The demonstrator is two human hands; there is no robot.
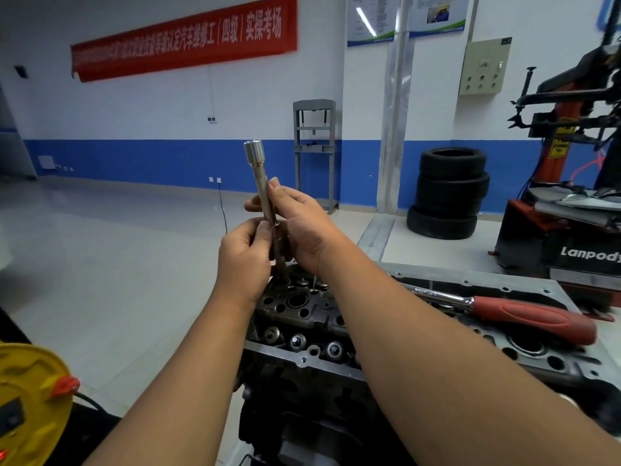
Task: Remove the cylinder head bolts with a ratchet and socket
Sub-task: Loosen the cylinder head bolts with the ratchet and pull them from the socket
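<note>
Both hands are raised above the far end of the cylinder head (302, 317). My right hand (302, 223) grips the shaft of a long metal extension with a socket on top (258, 169), held nearly upright. My left hand (243, 253) pinches something dark at the lower end of that shaft, apparently a bolt; my fingers hide most of it. A ratchet with a red handle (524, 316) lies across the head at the right, apart from both hands.
A stack of black tyres (450, 193) stands by the blue-and-white wall. A red and black tyre machine (571, 203) is at the right. A yellow object (30, 401) sits at the lower left. Open tiled floor lies to the left.
</note>
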